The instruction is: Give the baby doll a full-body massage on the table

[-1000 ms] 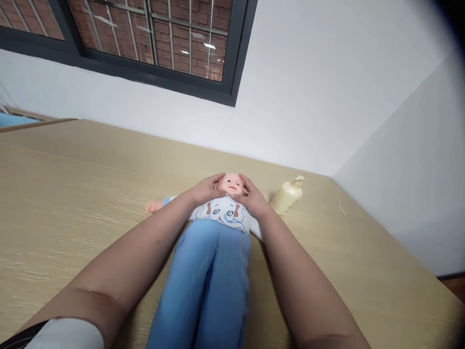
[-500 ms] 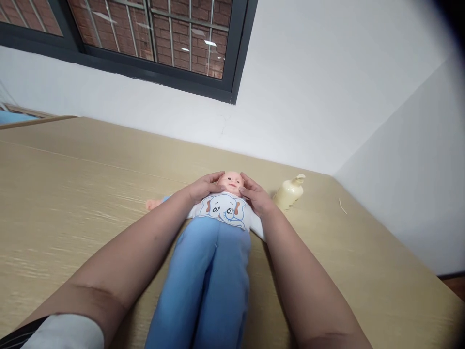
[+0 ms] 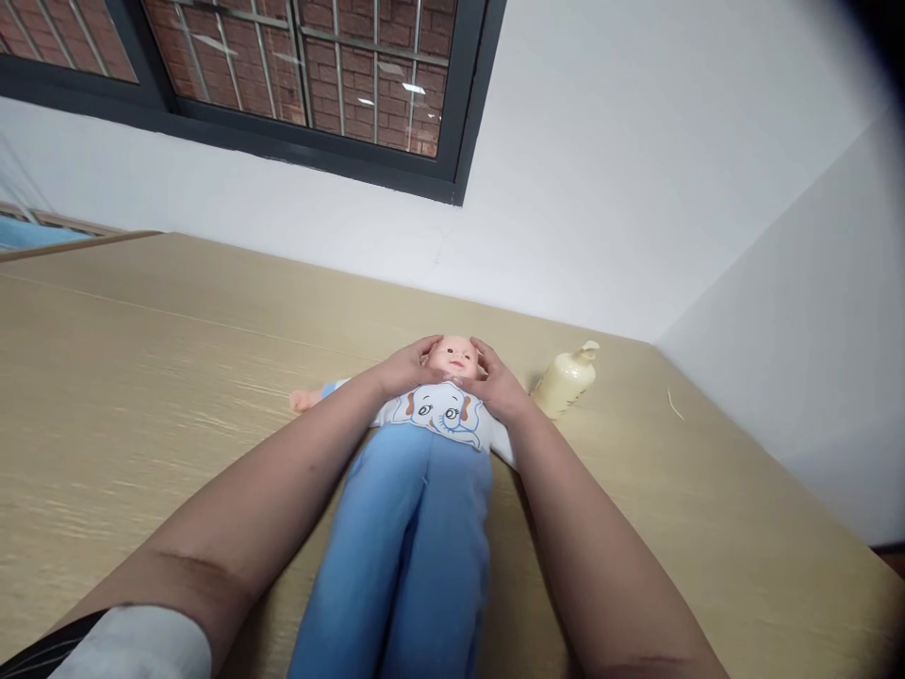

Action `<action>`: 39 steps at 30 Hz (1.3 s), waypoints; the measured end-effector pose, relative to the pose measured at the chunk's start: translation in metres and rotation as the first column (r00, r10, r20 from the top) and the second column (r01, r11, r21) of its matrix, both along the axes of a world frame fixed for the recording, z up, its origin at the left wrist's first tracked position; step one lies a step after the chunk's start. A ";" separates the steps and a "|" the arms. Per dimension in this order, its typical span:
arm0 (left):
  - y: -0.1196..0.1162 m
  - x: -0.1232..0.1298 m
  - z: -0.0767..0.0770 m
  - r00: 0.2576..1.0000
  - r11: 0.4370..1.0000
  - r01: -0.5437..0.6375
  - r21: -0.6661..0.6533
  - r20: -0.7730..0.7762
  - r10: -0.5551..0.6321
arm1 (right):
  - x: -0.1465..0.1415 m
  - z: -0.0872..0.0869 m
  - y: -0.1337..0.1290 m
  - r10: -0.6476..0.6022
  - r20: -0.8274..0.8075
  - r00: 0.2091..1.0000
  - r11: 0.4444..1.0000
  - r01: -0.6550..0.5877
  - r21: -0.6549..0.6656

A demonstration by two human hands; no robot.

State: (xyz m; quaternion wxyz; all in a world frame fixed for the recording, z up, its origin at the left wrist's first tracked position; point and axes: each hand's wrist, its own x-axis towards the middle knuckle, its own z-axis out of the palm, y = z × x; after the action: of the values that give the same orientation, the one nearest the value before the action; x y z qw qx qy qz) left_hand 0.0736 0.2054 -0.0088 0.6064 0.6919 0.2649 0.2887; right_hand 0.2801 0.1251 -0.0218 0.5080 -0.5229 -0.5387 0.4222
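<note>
A pale tan, wood-grained table (image 3: 148, 405) fills the lower frame. At its centre, a baby doll with a pink plastic head, white elephant-print top and blue trousers (image 3: 439, 476) lies face up. Its head sits between the person's left hand (image 3: 408, 368) and right hand (image 3: 499, 387), each clasped around its own side. Right of centre stands a glossy cream pump bottle (image 3: 566, 382); farther right lies a thin pale strand (image 3: 674, 403).
</note>
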 end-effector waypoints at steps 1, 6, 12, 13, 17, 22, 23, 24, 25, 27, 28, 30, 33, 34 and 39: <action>0.000 0.000 0.000 1.000 1.000 0.011 -0.007 0.012 -0.011 | 0.001 0.000 0.000 0.007 -0.005 1.000 1.000 -0.007 -0.005; 0.003 -0.001 -0.005 0.989 0.993 0.103 -0.063 0.114 -0.096 | 0.003 0.002 -0.002 0.067 -0.125 0.990 0.997 -0.072 -0.035; 0.009 -0.004 -0.011 0.976 0.975 0.130 -0.179 0.197 -0.094 | 0.007 0.001 0.000 0.079 -0.252 0.965 0.995 -0.093 -0.045; 0.009 -0.004 -0.011 0.975 0.971 0.131 -0.199 0.202 -0.090 | 0.008 0.000 0.001 0.079 -0.258 0.963 0.995 -0.093 -0.040; 0.004 -0.002 -0.005 0.988 0.987 0.082 -0.135 0.138 -0.063 | 0.007 -0.002 0.002 0.077 -0.187 0.979 0.996 -0.085 -0.034; 0.000 0.000 0.003 0.991 0.994 -0.069 0.083 -0.107 0.078 | 0.002 -0.001 0.002 0.006 -0.004 1.000 1.000 -0.006 -0.022; 0.000 0.001 0.003 0.989 0.992 -0.071 0.107 -0.121 0.084 | 0.001 0.000 0.002 -0.003 0.018 1.000 1.000 0.003 -0.017; 0.000 0.001 0.003 0.989 0.990 -0.061 0.125 -0.124 0.076 | 0.001 0.000 0.001 -0.007 0.033 0.999 1.000 0.008 -0.011; 0.000 0.000 0.003 0.991 0.989 -0.047 0.138 -0.120 0.064 | 0.001 0.001 0.001 -0.006 0.041 0.999 1.000 0.006 -0.009; 0.002 0.000 0.002 0.994 0.989 -0.027 0.146 -0.104 0.043 | 0.002 0.000 0.001 0.007 0.042 0.999 1.000 -0.007 -0.013; 0.002 0.000 0.001 0.995 0.990 -0.024 0.141 -0.097 0.037 | 0.003 0.000 0.001 0.015 0.035 0.999 1.000 -0.015 -0.018; 0.003 0.000 -0.002 0.997 0.993 -0.019 0.117 -0.073 0.028 | 0.006 -0.001 0.001 0.037 -0.006 0.999 0.999 -0.037 -0.031; 0.003 -0.001 -0.004 1.000 0.998 0.020 0.060 -0.005 -0.020 | 0.009 -0.003 0.001 0.069 -0.107 0.992 0.997 -0.072 -0.022; 0.002 -0.002 -0.004 0.999 0.999 0.035 0.031 0.022 -0.036 | 0.010 -0.002 0.001 0.076 -0.142 0.987 0.997 -0.079 -0.015; -0.002 -0.001 -0.003 0.987 0.989 0.000 -0.146 0.161 0.024 | 0.008 0.006 -0.002 0.046 -0.308 0.950 0.996 -0.066 -0.055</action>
State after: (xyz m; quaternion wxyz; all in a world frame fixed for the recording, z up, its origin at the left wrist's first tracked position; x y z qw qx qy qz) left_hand 0.0722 0.2036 -0.0116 0.6732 0.6183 0.2390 0.3277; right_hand 0.2881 0.1228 -0.0161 0.5561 -0.4518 -0.4540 0.5297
